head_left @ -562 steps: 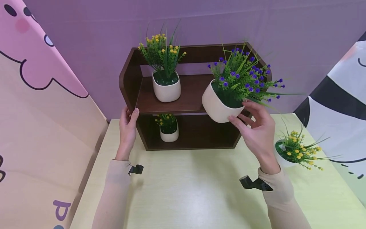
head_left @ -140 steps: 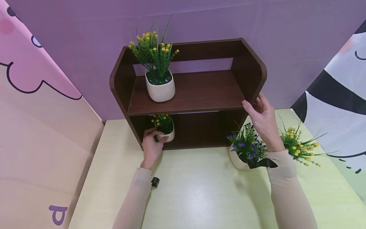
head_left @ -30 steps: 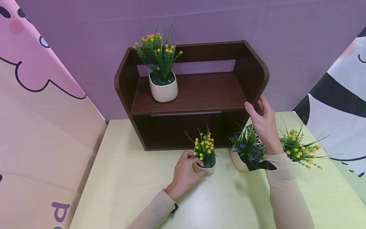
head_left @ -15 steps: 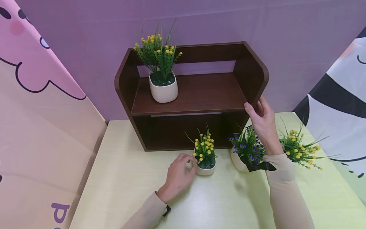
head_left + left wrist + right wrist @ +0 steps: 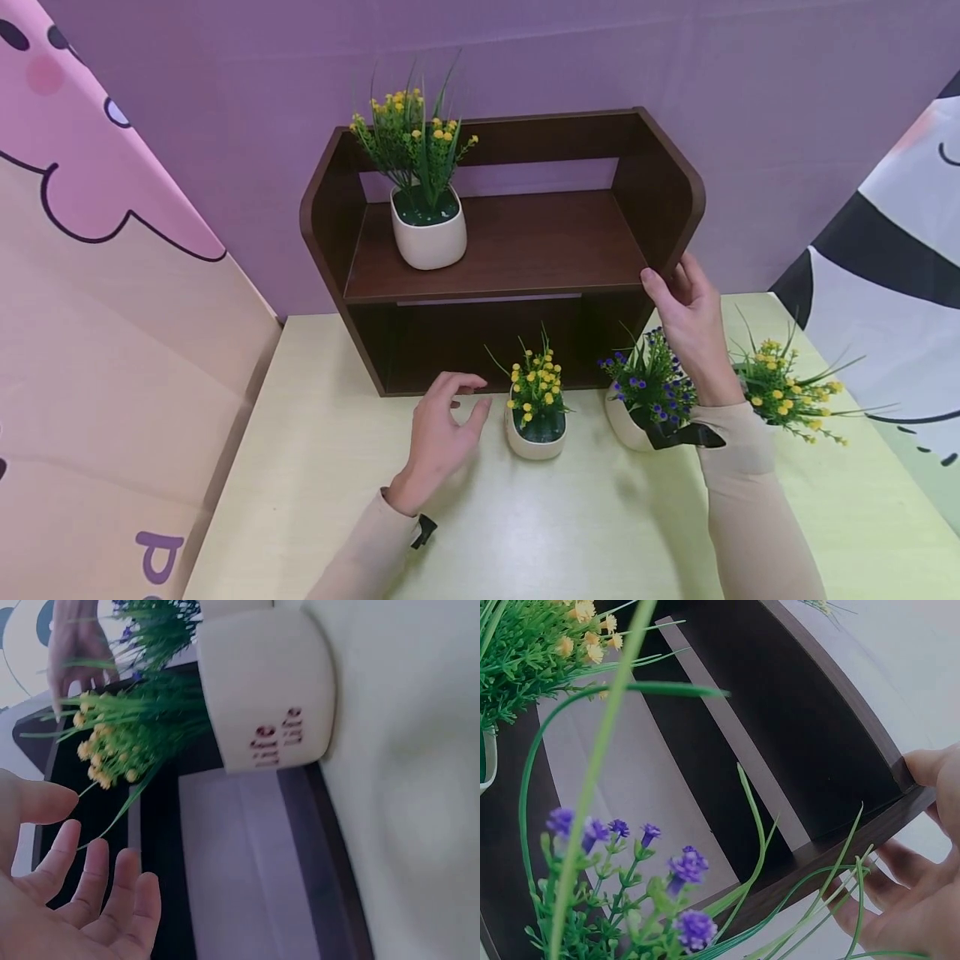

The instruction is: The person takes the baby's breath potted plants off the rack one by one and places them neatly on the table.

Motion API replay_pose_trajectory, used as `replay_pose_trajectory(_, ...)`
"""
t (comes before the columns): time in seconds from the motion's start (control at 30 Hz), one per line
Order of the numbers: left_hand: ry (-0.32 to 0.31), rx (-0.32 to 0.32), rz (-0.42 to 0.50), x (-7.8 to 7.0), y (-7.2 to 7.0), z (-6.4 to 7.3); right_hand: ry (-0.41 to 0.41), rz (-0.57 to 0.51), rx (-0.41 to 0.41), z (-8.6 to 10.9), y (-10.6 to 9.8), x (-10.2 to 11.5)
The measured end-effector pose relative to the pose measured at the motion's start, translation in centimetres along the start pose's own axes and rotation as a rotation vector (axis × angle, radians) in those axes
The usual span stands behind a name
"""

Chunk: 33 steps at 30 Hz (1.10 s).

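Observation:
A small potted plant (image 5: 536, 448) with yellow flowers stands upright on the table, in front of the dark brown shelf (image 5: 495, 287). In the left wrist view its white pot (image 5: 270, 690) bears the printed word "Life". My left hand (image 5: 442, 433) hovers just left of that plant, apart from it, thumb and fingers spread around nothing. At the shelf's right side panel, my right hand (image 5: 693, 325) grips the edge, thumb in front and fingers behind. Below this hand, a purple-flowered potted plant (image 5: 628, 419) is partly hidden by the right wrist's camera mount.
Another yellow-flowered potted plant (image 5: 429, 242) stands at the left of the upper shelf board. Right of my right forearm is a further yellow-flowered plant (image 5: 780, 387), its pot mostly hidden. A purple backdrop (image 5: 525, 50) rises behind the table (image 5: 315, 467).
Earlier the purple-flowered plant went from my right hand to the table. My left hand brought the small yellow-flowered plant out of the lower compartment, released it and drew left. My right hand stays put.

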<state>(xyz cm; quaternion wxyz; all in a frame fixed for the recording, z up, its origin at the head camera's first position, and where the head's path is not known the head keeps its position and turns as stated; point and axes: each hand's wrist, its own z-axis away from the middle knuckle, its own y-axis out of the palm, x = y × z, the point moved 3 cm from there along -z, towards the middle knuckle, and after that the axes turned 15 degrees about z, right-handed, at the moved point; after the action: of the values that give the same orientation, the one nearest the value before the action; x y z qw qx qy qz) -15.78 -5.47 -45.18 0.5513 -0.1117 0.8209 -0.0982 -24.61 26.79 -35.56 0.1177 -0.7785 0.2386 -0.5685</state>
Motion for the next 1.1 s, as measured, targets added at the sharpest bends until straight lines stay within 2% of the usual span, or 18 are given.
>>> replay_pose_trajectory(0.27,0.034,-0.029,0.029,-1.3,-1.6,-1.1,0.001,0.005,0.001,0.3,-0.1,0.4)
replay_pose_trajectory(0.37,0.075,-0.054,0.042,-2.0,-2.2,-1.6,0.001,0.004,0.002,0.3,-0.1,0.3)
replay_pose_trajectory(0.53,0.162,-0.064,0.002,-3.3,-2.8,-2.5,0.007,-0.01,-0.008,0.2,-0.1,-0.3)
replay_pose_trajectory(0.77,0.297,-0.104,-0.027,-5.5,-4.4,-4.7,-0.005,-0.032,-0.014,0.1,-0.1,-0.2)
replay_pose_trajectory(1.0,0.363,-0.189,0.006,-6.6,-6.3,-6.8,-0.021,-0.042,-0.013,0.0,0.1,-0.1)
replay_pose_trajectory(1.1,0.371,-0.208,0.008,-6.9,-7.0,-7.5,-0.015,-0.023,-0.012,0.0,0.0,-0.1)
